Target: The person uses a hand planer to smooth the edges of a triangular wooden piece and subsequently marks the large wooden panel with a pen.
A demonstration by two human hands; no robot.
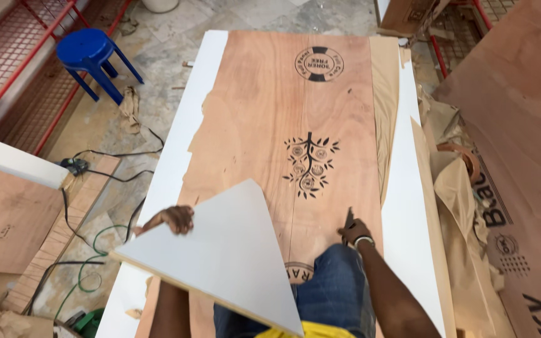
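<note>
In the lower middle of the frame the left hand [171,220] was closed on the upper left edge of a white triangular panel [226,256], its fingers curled over the rim and holding the piece tilted above the work surface, with its pale core edge showing along the lower left side. The right hand [354,232], at lower right of centre, was clenched around a small dark tool [349,219] whose tip pointed up and met the plywood sheet [283,125]; what kind of tool it was could not be told. That reddish-brown sheet ran from the bottom of the frame to the top centre, bearing round and tree-shaped black stamps, and it lay on a larger white board [186,125] that showed along both its long sides. The person's knee in blue jeans [333,281] rested on the sheet between the two arms. At upper left a blue plastic stool [89,53] stood on the stone floor, with black and green cables [89,250] trailing below it at the left edge. Crumpled brown paper [458,181] lay along the right side.
</note>
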